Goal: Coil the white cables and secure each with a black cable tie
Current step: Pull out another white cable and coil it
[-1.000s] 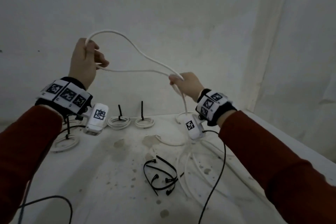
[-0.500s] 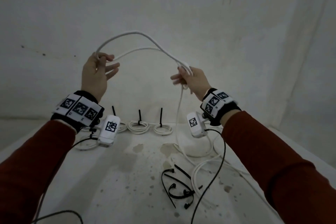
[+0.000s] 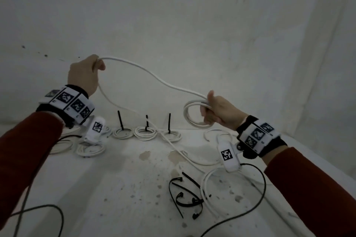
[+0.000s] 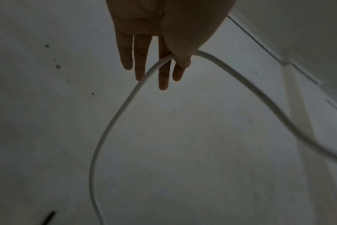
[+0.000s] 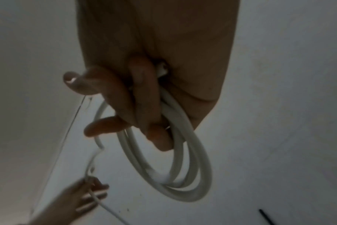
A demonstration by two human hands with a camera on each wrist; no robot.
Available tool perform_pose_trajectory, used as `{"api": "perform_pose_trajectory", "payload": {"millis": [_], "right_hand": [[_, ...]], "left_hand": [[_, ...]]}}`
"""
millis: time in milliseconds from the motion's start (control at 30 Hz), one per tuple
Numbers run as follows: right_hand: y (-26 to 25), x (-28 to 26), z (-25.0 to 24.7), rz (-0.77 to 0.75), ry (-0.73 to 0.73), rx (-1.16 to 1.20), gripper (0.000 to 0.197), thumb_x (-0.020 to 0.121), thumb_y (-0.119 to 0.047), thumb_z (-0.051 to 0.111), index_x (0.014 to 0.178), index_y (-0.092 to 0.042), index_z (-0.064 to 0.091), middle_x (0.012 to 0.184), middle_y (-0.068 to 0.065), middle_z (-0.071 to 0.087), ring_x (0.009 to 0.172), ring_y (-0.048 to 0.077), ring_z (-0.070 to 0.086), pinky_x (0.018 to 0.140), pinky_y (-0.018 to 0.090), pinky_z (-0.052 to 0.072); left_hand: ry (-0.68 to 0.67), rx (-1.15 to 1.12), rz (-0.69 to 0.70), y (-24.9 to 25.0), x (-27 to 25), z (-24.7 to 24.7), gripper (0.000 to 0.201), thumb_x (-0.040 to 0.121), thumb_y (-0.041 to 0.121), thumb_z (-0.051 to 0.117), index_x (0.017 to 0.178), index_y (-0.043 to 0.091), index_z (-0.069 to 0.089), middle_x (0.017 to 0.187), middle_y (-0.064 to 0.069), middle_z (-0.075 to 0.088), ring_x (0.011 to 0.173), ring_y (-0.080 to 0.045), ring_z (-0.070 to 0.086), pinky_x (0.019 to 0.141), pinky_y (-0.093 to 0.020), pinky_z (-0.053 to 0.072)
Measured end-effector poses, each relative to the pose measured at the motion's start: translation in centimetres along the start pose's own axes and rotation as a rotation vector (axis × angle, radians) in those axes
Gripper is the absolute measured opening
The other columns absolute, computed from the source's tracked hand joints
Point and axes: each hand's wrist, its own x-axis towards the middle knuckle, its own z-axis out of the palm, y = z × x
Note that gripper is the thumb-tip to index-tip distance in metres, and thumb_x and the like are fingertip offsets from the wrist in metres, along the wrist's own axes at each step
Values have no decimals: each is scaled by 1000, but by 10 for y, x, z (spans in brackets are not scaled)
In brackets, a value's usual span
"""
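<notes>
Clamped in the right hand is a small coil of white cable, a few turns pinched between thumb and curled fingers, with the loop hanging below the fist. From that coil the free run of cable climbs up and across to the left hand, which pinches it between thumb and the side of a finger while the other fingers lie nearly straight. Past the left hand the cable drops back down toward the table and trails along it.

The next wrap, by my reading, turns on that span: its long axis runs from the coil up and away to the left, so the left hand is the one that must swing the slack back to the coil, where the right hand can take in another turn. A fair length still lies loose on the table, so several wraps seem left.

Below the coil and nearer the person lie loose black cable ties, within easy reach of the right hand. Beyond the coil, along the far edge of the table, sit finished coils with the tails of their ties sticking up; more white coils lie below the left wrist. No box or tray is in view.
</notes>
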Motion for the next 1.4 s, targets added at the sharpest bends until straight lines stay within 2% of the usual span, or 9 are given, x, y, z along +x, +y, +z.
{"api": "perform_pose_trajectory", "payload": {"millis": [133, 333, 467, 567, 667, 767, 967, 1167, 1400], "right_hand": [[-27, -25, -7, -6, 18, 330, 73, 75, -76, 17, 42, -17, 45, 28, -4, 21, 30, 12, 21, 52, 24, 38], [-49, -44, -16, -155, -144, 965, 61, 90, -62, 28, 51, -19, 49, 26, -6, 30, 27, 12, 14, 48, 20, 34], [-62, -46, -21, -464, -227, 1382, 49, 100, -44, 33, 70, -10, 51, 37, 1, 37, 34, 14, 27, 60, 27, 37], [-73, -44, -23, -626, -87, 1498, 40, 101, -37, 32, 78, -10, 51, 52, 1, 47, 47, 15, 44, 72, 31, 37], [-78, -32, -23, -643, 159, 1407, 32, 99, -34, 35, 78, -15, 50, 60, -7, 52, 58, 11, 54, 72, 30, 39], [-72, -17, -18, -519, 360, 1251, 32, 103, -33, 30, 80, -18, 47, 63, -10, 57, 60, 8, 58, 69, 26, 40], [-50, 4, 13, -345, 542, 743, 27, 103, -19, 40, 82, -9, 53, 69, 0, 70, 58, 14, 66, 60, 24, 52], [-37, 7, 50, -200, 235, -208, 20, 100, -22, 48, 89, -5, 52, 73, 4, 69, 55, 16, 63, 56, 26, 49], [-50, -11, 55, -75, -20, -137, 59, 101, -49, 25, 72, -8, 55, 52, -3, 38, 43, 9, 31, 45, 19, 27]], "left_hand": [[-191, 172, 44, 9, -10, 7, 20, 98, 10, 41, 90, 3, 58, 66, -11, 49, 57, -25, 43, 56, -32, 31], [-446, 255, 126, 36, -27, 29, 18, 90, 4, 47, 104, 9, 57, 90, -12, 60, 67, -25, 52, 65, -35, 45], [-625, 292, 304, 72, -56, 45, 37, 94, 4, 42, 127, 21, 45, 106, -7, 58, 84, -24, 56, 79, -35, 45], [-696, 240, 377, 97, -80, 44, 57, 92, -3, 41, 141, 24, 32, 123, -4, 55, 102, -23, 57, 87, -33, 45], [-642, 208, 520, 112, -98, 32, 75, 83, -9, 51, 145, 24, 27, 119, -4, 57, 99, -22, 58, 79, -35, 51], [-351, 183, 814, 119, -106, 17, 84, 52, -17, 71, 127, 11, 44, 85, -6, 63, 65, -22, 61, 43, -27, 48], [-163, 265, 955, 145, -100, -18, 44, 69, -6, 43, 109, 7, 52, 77, -8, 58, 53, -25, 55, 31, -24, 32], [-200, 330, 871, 156, -74, -33, 27, 90, 24, 39, 92, 11, 63, 75, -5, 58, 51, -26, 56, 38, -21, 27], [-157, 191, 883, 139, -52, -27, 27, 90, 31, 46, 98, 20, 68, 76, -2, 60, 55, -24, 57, 41, -22, 30]]}}
